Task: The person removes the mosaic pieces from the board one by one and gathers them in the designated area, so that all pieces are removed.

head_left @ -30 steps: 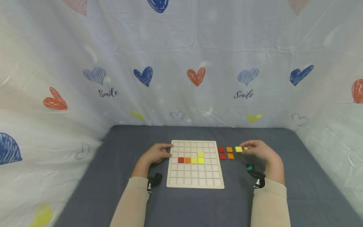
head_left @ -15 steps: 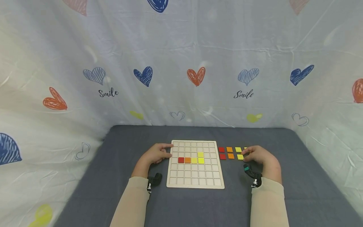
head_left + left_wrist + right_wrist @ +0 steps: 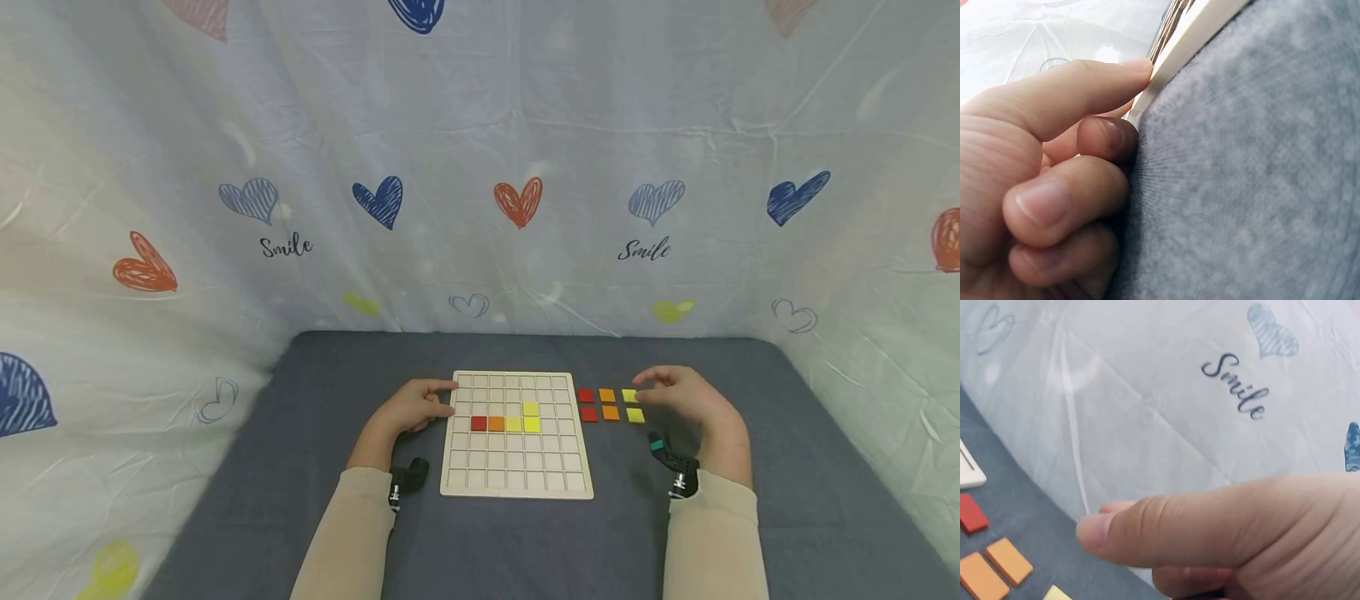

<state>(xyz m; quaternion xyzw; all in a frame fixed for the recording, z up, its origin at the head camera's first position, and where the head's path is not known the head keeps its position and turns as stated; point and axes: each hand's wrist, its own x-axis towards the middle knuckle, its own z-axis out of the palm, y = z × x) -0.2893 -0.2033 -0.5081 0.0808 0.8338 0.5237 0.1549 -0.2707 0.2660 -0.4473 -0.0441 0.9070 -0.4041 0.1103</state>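
Observation:
My left hand (image 3: 408, 406) touches the left edge of a pale wooden grid board (image 3: 517, 458) with index finger and thumb. In the left wrist view, a straight digit of that hand (image 3: 1054, 106) meets the board's edge (image 3: 1179, 53), and other fingers curl below. A red tile (image 3: 478, 423), an orange tile (image 3: 496, 423) and several yellow tiles (image 3: 532, 424) sit in the grid. To the right of the board, my right hand (image 3: 686, 393) hovers at a loose yellow tile (image 3: 629, 396), thumb and index apart. A second loose yellow tile (image 3: 635, 415) lies just nearer.
Two loose red tiles (image 3: 588, 413) and two loose orange tiles (image 3: 611, 412) lie between the board and my right hand. A dark grey cloth (image 3: 495, 550) covers the table. A white curtain printed with hearts (image 3: 517, 204) hangs behind.
My right hand moved to the near yellow tile, leaving it flat there, then back away from me. The yellow tile farther right is now hidden behind that hand. My left hand stays put.

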